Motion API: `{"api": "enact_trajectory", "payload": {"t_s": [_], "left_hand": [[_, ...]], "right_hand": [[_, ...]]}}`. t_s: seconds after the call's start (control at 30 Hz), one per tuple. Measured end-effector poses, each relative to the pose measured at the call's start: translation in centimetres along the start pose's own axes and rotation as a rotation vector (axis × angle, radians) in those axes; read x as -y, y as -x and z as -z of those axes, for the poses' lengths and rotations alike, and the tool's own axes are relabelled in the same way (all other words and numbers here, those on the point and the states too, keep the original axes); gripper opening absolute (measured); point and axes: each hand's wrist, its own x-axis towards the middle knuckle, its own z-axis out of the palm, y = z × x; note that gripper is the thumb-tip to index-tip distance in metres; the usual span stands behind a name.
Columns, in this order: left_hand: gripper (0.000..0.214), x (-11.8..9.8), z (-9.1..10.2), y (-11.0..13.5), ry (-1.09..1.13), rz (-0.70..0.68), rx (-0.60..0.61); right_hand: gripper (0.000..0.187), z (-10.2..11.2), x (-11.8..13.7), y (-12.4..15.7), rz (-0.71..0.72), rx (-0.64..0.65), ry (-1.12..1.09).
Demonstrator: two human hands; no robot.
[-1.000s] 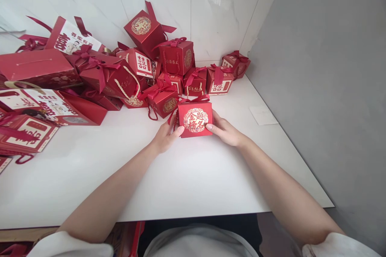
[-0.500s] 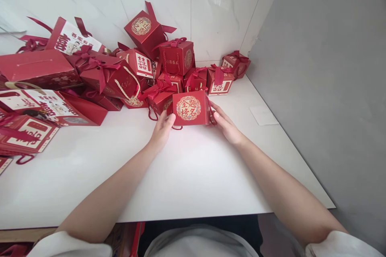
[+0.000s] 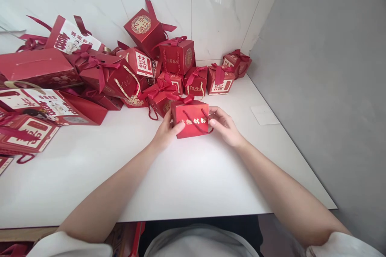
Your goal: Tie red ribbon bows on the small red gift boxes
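Observation:
A small red gift box with a ribbon bow on top, gold lettering and a dark red cord handle is held between my two hands, over the middle of the white table. My left hand grips its left side, the thumb lying on the front face. At the right side my right hand holds it, thumb at the front edge by the cord and fingers partly hidden behind. Just behind it sits another red box with a bow, close to my left fingers.
Red gift boxes are heaped along the tiled wall, larger ones on the left. One box stands right of centre, with another in the corner. A white paper slip lies near the grey partition.
The held box has been turned: the round gold emblem faced me before, and now the side with the cord handle does, with the bow upward. It also sits slightly nearer to me.

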Motion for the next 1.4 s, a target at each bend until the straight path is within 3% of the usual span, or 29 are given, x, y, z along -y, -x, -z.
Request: {"api": "enact_trajectory", "payload": {"t_s": [0.13, 0.23, 0.33, 0.47, 0.77, 1.4], "left_hand": [[0.061, 0.2, -0.3, -0.1, 0.091, 0.042, -0.041], [0.057, 0.7, -0.2, -0.1, 0.064, 0.008, -0.055], [0.056, 1.0, 0.0, -0.1, 0.024, -0.027, -0.040], [0.060, 1.2, 0.1, -0.1, -0.013, -0.060, 0.000], [0.067, 1.2, 0.2, -0.1, -0.041, -0.080, 0.067], [0.062, 1.2, 0.4, 0.0, -0.080, -0.053, 0.053]], "right_hand": [[0.060, -0.2, 0.7, 0.2, -0.051, 0.041, -0.052], [0.064, -0.3, 1.3, 0.4, -0.097, 0.174, -0.068], [0.068, -0.4, 1.9, 0.4, -0.104, 0.226, -0.053], [0.068, -0.4, 2.0, 0.4, -0.120, 0.206, -0.057], [0.089, -0.3, 0.9, 0.4, -0.129, 0.167, -0.013], [0.081, -0.1, 0.8, 0.4, -0.128, 0.169, 0.080]]}}
